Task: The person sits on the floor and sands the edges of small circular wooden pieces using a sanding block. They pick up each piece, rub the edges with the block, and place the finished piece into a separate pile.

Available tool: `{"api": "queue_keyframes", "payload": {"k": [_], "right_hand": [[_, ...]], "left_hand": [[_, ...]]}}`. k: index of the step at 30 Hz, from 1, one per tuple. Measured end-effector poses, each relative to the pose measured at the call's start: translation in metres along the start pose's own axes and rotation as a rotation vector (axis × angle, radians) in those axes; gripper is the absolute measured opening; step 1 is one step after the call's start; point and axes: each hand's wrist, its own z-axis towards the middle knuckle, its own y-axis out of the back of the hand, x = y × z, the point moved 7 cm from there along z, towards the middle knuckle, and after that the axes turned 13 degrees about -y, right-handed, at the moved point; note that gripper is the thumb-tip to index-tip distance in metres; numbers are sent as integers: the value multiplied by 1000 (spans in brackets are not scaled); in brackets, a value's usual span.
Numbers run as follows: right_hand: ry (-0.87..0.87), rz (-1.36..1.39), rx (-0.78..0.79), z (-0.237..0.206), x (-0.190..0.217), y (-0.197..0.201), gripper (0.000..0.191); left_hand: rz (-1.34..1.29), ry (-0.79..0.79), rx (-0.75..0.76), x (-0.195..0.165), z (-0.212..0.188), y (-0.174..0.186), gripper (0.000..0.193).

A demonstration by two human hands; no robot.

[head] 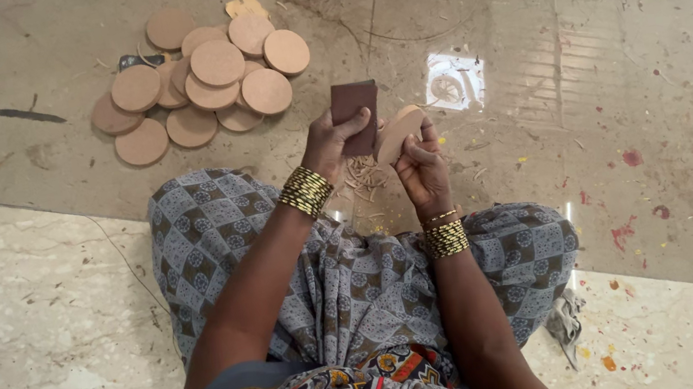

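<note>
Polished stone floor (591,88), speckled with dust, paint flecks and pale shavings, carries all the work; a seated person's patterned skirt (351,278) fills the lower middle of the head view.

Left hand (333,142): fingers closed around a dark brown rectangular sanding block (354,109), held upright with its lower end tucked in the palm. Gold bangles (306,192) ring the wrist behind it.

Right hand (422,168): fingers curled around a round, tan wooden disc (400,132), held on edge and tilted, its rim touching or just beside the block's lower right side; which of the two cannot be told, since the contact is partly hidden by the thumbs.

Below and between the two hands lies a small heap of light shavings (367,177) on the floor, which suggests that material has come off at least one rim.

Well ahead of the left hand and to its left sits a loose pile of similar discs (202,87), overlapping and flat on the floor, with a small yellowish scrap (245,5) at its far edge and a dark strip (28,114) further left. Whether these discs are finished or still waiting cannot be read from their surfaces; no second, separate pile shows. As a judgement, work stands mid-run: one disc in hand, many others lying in the pile.
</note>
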Motion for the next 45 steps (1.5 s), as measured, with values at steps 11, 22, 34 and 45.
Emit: {"api": "queue_keyframes", "payload": {"k": [11, 22, 34, 45], "right_hand": [[83, 61, -23, 1, 2, 8, 60], [60, 139, -35, 0, 2, -10, 55], [23, 28, -113, -3, -1, 6, 62], [40, -12, -95, -5, 2, 0, 65]], "left_hand": [[113, -10, -23, 8, -22, -2, 50], [-18, 51, -126, 8, -11, 8, 42], [44, -104, -69, 6, -12, -3, 43], [44, -105, -7, 0, -7, -2, 38]]}}
